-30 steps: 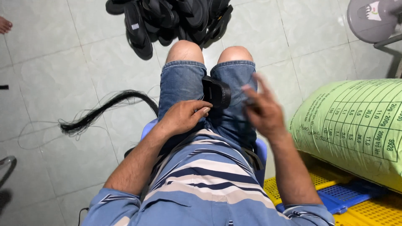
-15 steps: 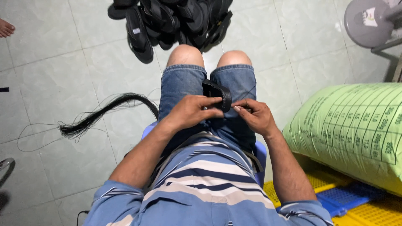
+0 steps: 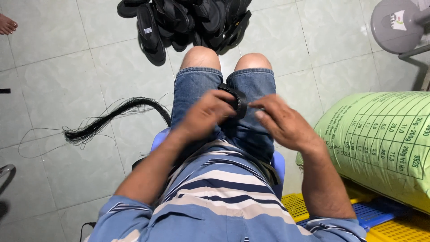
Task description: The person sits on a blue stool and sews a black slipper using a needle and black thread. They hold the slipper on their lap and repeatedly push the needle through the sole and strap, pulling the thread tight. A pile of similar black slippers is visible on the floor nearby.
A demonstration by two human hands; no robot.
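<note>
The left hand (image 3: 207,114) lies over the lap with its fingers curled around a black strap piece (image 3: 236,99), gripping it near the lower end. The right hand (image 3: 283,122) sits just beside it at about 3 o'clock, fingers loosely bent and half open, its fingertips reaching to the strap's right edge (whether they actually pinch it, I cannot tell, since the hand is blurred). The strap itself rests between the two thighs, at roughly 12 o'clock from the person's striped shirt (image 3: 224,197).

Going by size: the tiled floor (image 3: 58,67) takes up most of the view. At 3 o'clock a big green sack (image 3: 380,143) printed with a grid lies on its side, resting on yellow and blue plastic crates (image 3: 371,215) at about 4 o'clock. The person wears denim shorts (image 3: 197,85) and sits on a blue plastic stool (image 3: 277,163), of which only the edges show. At 12 o'clock a pile of black sandals (image 3: 188,20) lies on the floor just past the knees. At 1 o'clock stands a round grey fan base (image 3: 394,24). At 9 o'clock a bundle of black threads (image 3: 112,117) trails across the tiles. A bare foot (image 3: 6,24) of another person shows at 10 o'clock.
</note>
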